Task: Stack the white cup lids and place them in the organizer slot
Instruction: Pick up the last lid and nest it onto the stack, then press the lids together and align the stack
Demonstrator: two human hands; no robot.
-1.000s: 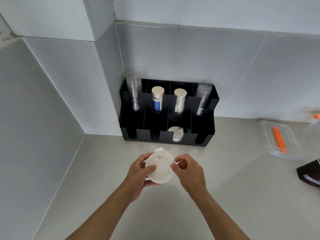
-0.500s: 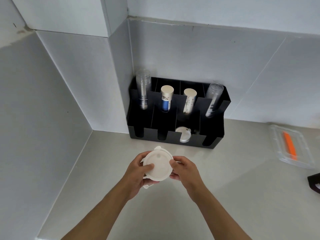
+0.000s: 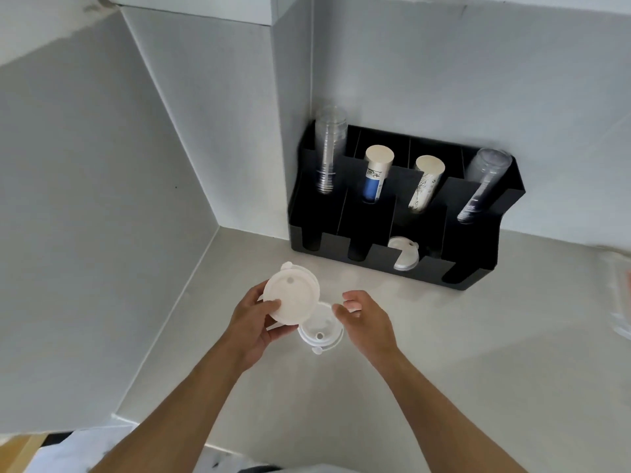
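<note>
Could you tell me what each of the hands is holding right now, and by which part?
The left hand holds a white lid by its rim, thumb on its face. The right hand is open, holding nothing; a second lid lies below.

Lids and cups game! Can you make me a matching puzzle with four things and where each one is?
Things:
1. lid in the left hand
2. loose lid
3. stored lid
4. blue-banded cup stack

Places:
A. in a low front slot of the black organizer
B. lying on the counter between both hands
C. standing in an upper slot of the organizer
D. held up above the counter

Pairs: 1-D, 2-B, 3-A, 4-C
</note>
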